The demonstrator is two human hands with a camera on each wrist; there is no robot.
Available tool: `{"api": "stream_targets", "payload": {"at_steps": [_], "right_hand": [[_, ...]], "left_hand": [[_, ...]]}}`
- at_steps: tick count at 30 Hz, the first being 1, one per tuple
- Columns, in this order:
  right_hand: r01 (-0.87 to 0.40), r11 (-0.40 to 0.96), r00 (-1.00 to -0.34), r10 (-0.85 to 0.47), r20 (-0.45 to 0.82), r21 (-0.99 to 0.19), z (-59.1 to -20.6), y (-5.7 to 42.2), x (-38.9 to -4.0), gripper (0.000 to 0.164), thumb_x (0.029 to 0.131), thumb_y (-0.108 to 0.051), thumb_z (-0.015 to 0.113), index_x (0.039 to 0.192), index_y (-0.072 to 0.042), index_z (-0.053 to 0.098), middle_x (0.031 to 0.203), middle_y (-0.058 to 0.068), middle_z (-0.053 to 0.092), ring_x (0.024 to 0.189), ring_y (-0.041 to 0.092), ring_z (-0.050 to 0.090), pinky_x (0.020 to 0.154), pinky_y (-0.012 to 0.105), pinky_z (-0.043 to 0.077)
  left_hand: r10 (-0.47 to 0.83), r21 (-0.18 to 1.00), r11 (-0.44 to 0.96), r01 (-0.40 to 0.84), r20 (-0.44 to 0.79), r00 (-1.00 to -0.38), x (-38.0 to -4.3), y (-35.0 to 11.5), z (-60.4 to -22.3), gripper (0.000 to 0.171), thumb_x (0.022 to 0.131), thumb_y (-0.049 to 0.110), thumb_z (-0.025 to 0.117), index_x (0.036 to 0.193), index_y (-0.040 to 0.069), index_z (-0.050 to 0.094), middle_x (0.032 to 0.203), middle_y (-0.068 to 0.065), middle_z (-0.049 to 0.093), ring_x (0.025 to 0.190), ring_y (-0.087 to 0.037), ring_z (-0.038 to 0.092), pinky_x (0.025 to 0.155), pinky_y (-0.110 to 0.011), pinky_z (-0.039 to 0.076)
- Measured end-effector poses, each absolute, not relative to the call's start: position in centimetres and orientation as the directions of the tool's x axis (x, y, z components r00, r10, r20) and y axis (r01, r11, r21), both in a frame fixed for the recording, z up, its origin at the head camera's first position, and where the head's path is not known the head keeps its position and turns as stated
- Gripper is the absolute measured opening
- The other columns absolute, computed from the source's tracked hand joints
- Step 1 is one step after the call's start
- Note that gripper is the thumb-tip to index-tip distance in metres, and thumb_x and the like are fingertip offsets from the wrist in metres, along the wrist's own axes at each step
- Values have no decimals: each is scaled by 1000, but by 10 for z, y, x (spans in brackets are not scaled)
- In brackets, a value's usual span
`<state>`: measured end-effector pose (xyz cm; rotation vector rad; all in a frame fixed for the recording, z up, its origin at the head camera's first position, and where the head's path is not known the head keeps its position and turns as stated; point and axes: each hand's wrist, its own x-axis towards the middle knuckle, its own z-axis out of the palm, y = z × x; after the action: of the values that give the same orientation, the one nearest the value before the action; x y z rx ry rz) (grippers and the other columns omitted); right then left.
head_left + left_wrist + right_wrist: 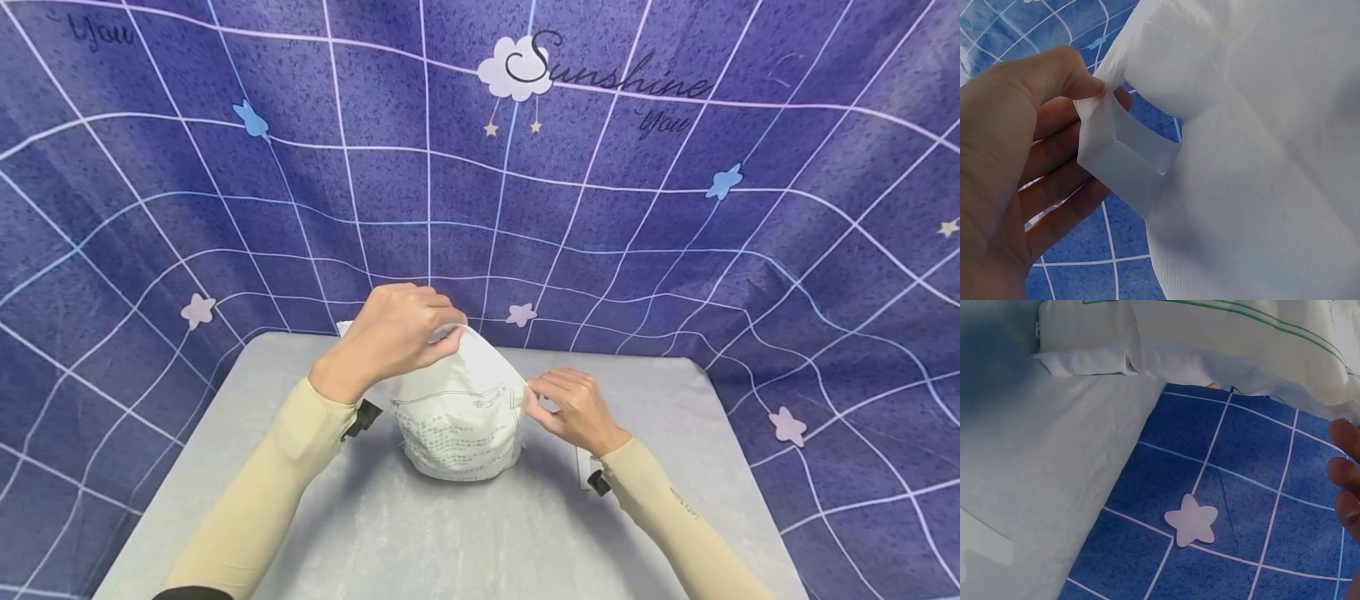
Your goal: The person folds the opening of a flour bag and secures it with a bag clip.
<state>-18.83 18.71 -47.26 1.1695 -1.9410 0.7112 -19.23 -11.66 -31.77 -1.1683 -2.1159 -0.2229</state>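
Note:
A white bag with green printing [459, 429] stands on the grey table, bulging at its lower part. With thumb and fingers my left hand [397, 333] pinches its top edge on the left. The left wrist view shows that hand [1029, 144] gripping a folded, loop-like part of the white bag [1260, 162]. At the bag's right upper edge, my right hand [573, 408] pinches the material between thumb and fingers. Only some right fingertips [1346, 472] show in the right wrist view, below the bag [1235, 340]. What the bag contains is hidden.
The grey table [360, 533] spreads around the bag. Part of a flat white item [584, 468] lies near my right wrist. A purple-blue curtain with a grid and stars [465, 192] hangs behind the table and along its sides.

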Motion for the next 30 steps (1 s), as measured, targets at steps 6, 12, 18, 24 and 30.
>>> {"api": "stream_targets", "payload": {"at_steps": [6,12,18,24,30], "right_hand": [[-901,413,-337,-472,814,-133,-473,189,-187,15,92,-6,64,90,-11,78,77,-3,74,64,16,67,62,31,61],[-895,406,-377,-469,799,-183,-473,190,-184,15,93,-8,66,95,-9,81,82,-1,77,66,13,67,61,28,60],[-893,391,-397,-459,795,-221,-474,190,-182,15,95,-7,66,99,-8,81,84,0,77,66,17,68,61,27,59],[-893,358,-420,-449,789,-272,-474,190,-180,16,95,-4,67,104,-6,81,83,1,74,66,22,67,56,32,58],[-884,314,-457,-428,780,-346,-475,192,-179,20,91,0,70,108,-3,81,83,1,73,68,17,63,61,25,54]], "left_hand": [[699,-188,548,815,639,-323,-191,-118,-316,10,93,14,74,96,15,83,83,6,74,73,-17,69,62,-32,58],[706,-178,537,825,630,-324,-190,-118,-315,7,95,12,77,98,14,82,87,6,75,78,-18,71,66,-33,60],[708,-180,523,833,636,-307,-188,-118,-315,8,98,10,74,96,13,81,86,5,73,76,-18,69,65,-32,59],[705,-186,520,834,644,-296,-186,-118,-315,9,98,8,73,95,14,79,85,5,72,74,-18,68,63,-32,58],[707,-192,510,838,649,-281,-187,-118,-316,10,99,8,72,93,13,78,85,4,73,75,-18,68,62,-30,57]]}}
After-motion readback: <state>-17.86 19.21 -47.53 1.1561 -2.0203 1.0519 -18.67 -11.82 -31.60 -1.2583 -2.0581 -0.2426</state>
